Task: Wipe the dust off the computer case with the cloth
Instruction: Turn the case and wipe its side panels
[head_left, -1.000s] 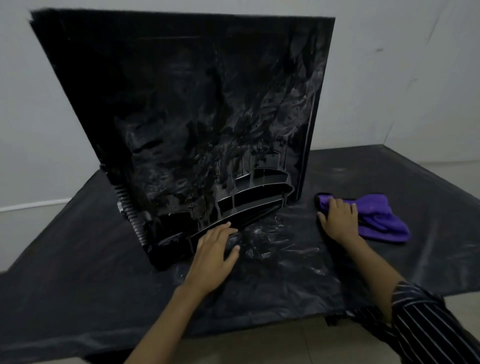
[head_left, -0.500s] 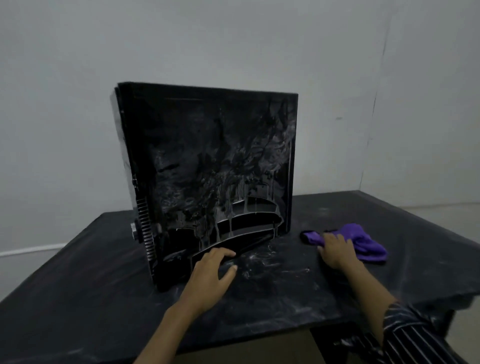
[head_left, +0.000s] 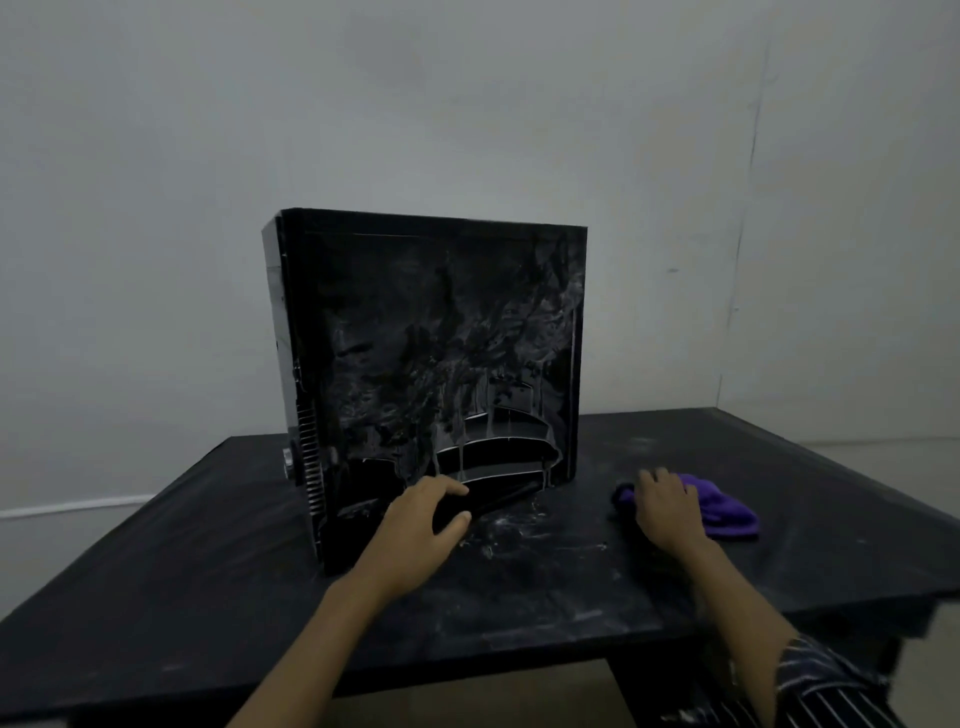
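the left hand (head_left: 421, 525) is resting against the bottom edge of the dusty computer case (head_left: 441, 364), fingers relaxed, holding nothing. the right hand (head_left: 667, 506) is lying on the purple cloth (head_left: 722, 512) — whether it is gripping the cloth, i cannot tell. both are lying on the black table (head_left: 208, 597).

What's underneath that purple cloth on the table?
The purple cloth lies on the black, dust-streaked table; only that covering shows around it. The right hand rests on its left end. Anything beneath the cloth itself is hidden.
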